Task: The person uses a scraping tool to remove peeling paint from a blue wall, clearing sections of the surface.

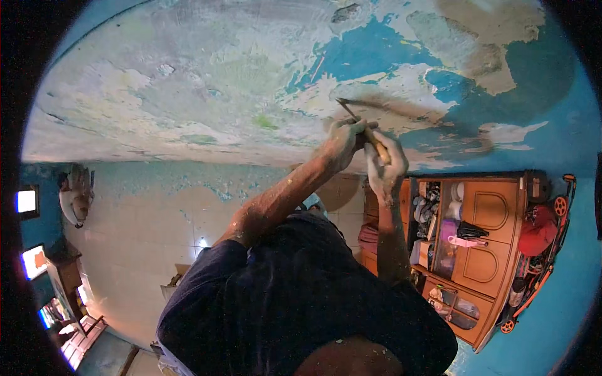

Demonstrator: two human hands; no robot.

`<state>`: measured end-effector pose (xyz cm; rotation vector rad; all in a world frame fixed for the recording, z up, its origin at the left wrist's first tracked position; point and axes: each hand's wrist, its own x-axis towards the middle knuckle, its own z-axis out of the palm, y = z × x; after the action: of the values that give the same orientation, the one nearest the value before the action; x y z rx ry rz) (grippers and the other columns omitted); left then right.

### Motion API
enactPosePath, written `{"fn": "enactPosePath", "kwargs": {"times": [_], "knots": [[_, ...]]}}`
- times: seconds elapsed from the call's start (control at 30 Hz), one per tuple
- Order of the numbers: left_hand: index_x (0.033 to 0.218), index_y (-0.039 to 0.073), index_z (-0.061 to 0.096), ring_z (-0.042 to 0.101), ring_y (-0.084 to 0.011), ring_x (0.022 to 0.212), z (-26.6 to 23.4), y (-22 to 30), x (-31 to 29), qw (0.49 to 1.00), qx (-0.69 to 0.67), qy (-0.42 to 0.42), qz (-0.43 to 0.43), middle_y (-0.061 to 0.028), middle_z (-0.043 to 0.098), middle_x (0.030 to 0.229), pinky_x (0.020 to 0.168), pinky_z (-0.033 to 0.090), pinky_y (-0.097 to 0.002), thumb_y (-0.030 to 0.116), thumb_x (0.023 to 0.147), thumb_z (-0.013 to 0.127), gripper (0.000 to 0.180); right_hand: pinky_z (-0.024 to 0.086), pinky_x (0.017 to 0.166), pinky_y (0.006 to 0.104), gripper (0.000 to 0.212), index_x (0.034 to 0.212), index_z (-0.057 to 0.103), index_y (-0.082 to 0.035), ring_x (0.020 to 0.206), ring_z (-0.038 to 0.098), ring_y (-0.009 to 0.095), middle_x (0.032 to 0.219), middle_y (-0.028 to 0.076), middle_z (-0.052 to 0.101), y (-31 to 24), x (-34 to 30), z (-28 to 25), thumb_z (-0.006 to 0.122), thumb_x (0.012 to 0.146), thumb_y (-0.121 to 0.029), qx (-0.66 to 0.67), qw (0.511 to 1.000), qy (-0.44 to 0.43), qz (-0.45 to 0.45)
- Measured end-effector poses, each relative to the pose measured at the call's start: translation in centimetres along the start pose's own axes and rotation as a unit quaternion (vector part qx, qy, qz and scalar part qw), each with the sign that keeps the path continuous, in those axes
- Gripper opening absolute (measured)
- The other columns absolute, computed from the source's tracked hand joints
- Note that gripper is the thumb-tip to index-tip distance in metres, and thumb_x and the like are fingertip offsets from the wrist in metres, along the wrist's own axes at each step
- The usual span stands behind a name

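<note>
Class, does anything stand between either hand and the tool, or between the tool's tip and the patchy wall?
Nothing visible does. The left hand and right hand are directly on the wooden-handled tool, and no object shows between its tip and the patchy wall. Whether the tip touches is unclear.

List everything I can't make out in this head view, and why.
Wooden-handled tool: mid-section hidden by the left hand and right hand in the head view.
Cabinet, head view: many shelf items too small and crowded to name.
Person at far left, head view: too small and distorted near the rim to tell what their hands do.
Bright panel, head view: washed out by glare.
</note>
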<state>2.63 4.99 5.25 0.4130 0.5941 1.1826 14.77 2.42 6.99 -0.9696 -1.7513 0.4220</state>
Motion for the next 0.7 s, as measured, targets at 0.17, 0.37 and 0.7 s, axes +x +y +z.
{"fn": "enactPosePath", "kwargs": {"times": [0.17, 0.37, 0.7], "knots": [[0.101, -0.002, 0.057, 0.059, -0.0185, 0.088, 3.3, -0.3, 2.6, 0.986, -0.139, -0.087, 0.019, -0.0092, 0.061, 0.093, 0.082, 0.048, -0.0331, 0.02, 0.095, 0.045, 0.026, 0.05, 0.07, 0.0336, 0.009, 0.074, 0.056, 0.0, 0.071, 0.058, 0.019, 0.078, 0.013, 0.062, -0.8, 6.3, -1.5, 0.061, 0.081, -0.002, 0.271, 0.949, 0.13, 0.097], [0.088, 0.002, 0.056, 0.056, -0.0171, 0.076, 1.8, 0.6, 2.5, 0.987, -0.126, -0.086, 0.049, -0.0051, 0.057, 0.083, 0.076, 0.048, -0.0327, 0.019, 0.094, 0.046, 0.02, 0.038, 0.047, 0.0305, 0.029, 0.057, 0.043, -0.004, 0.049, 0.046, 0.018, 0.055, 0.008, 0.049, -0.1, 6.2, 1.9, 0.054, 0.084, -0.002, 0.377, 0.912, 0.14, 0.073], [0.099, 0.001, 0.056, 0.058, -0.0192, 0.085, -7.2, -3.6, 5.1, 0.988, -0.11, -0.11, 0.021, -0.008, 0.058, 0.092, 0.076, 0.049, -0.0359, 0.014, 0.091, 0.051, 0.016, 0.043, 0.055, 0.0362, 0.028, 0.053, 0.046, 0.0, 0.05, 0.048, 0.02, 0.054, 0.01, 0.049, 3.7, 3.0, 4.7, 0.052, 0.081, 0.001, 0.343, 0.922, 0.054, 0.174]]}}
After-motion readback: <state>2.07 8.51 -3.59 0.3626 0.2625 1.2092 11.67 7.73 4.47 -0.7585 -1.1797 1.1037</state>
